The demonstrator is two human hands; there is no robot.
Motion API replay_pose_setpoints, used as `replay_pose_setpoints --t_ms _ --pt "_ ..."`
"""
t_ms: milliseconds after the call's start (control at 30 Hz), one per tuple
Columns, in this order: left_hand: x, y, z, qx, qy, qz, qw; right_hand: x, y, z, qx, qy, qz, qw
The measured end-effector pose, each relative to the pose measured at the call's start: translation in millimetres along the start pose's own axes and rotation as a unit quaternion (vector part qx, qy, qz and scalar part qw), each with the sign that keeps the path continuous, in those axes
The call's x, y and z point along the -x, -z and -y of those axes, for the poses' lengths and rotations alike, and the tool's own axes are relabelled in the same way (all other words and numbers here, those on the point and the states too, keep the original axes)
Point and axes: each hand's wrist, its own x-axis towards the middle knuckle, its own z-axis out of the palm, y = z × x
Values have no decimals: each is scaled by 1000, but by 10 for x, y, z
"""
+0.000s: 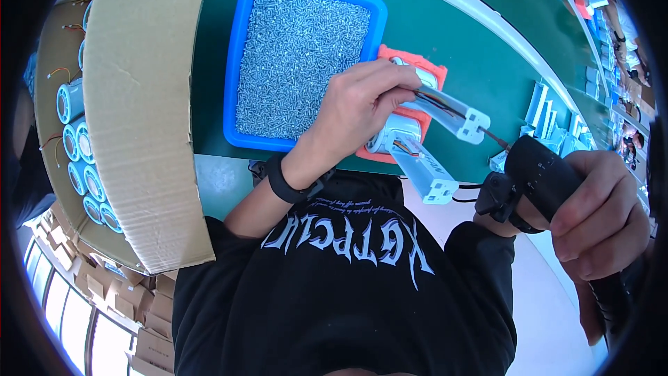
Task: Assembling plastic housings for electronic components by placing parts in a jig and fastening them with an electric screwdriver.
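Left grip: the left hand (358, 101) is closed in a pinch, thumb and fingers on the upper-left end of a pale housing (459, 122).
Right grip: the right hand (602, 212) is wrapped around a black driver (543, 174).
Bit: the driver's bit (498, 141) points up and left and appears to meet the housing's end face; whether it sits in a hole is too small to tell.
Housing's place: between the hands, at the near edge of the red pad (440, 69).
Housing's axis: long and narrow, running from upper left at the pinch to lower right, holed end face toward the bit, wires (440, 102) along its open channel.
Handling: probably light and stiff, rather smooth; the wires look like the fragile part. Best held by the side walls, clear of wires and end face.
Second housing: another pale housing (421, 170) lies untouched just below, also slanting down and right, beside a rounded white body (406, 125) on the pad.
Bench: the green bench (445, 10) carries a blue tray (234, 90) of small metal screws (299, 63).
Far left: an open carton (146, 97) with blue cylinders (72, 102).
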Motion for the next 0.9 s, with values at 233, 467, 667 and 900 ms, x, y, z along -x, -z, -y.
replay_pose_setpoints --t_ms 233,467,667,900 --pt "-19 -19 5 8 -22 -27 999 93 -95 -102 0 74 -99 992" --pt "-28 92 -36 53 -18 -7 998 62 -242 29 3 158 -256 954" --pt "2 117 -40 120 -46 1 992 11 -319 130 1 229 -376 898" --pt "37 66 -47 205 21 11 978 -67 -336 47 -102 249 -315 910"
